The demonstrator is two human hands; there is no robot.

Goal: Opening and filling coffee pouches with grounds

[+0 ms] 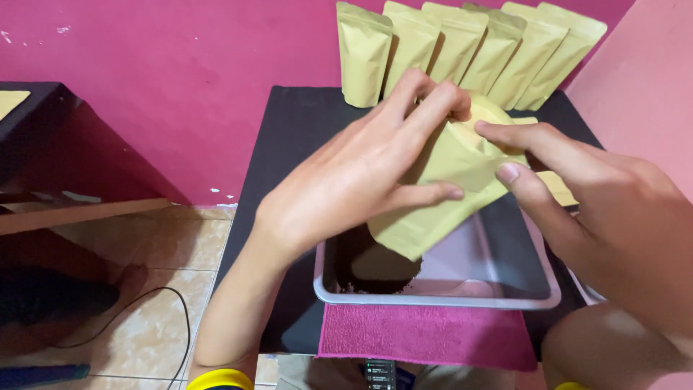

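Both hands, left hand & right hand, holding a pouch over the tray; tray sitting on table, cloth lying in front, row of pouches standing behind

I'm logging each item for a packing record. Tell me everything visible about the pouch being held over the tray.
The pouch is a flat, tan, paper-look bag with a matte surface, tilted with its lower corner down toward the grey metal tray. Its upper end appears to be spread open between both hands. The left hand covers its left side, fingers at the top edge; the right hand pinches its right edge. It hangs above dark powder in the tray, apparently not touching it.
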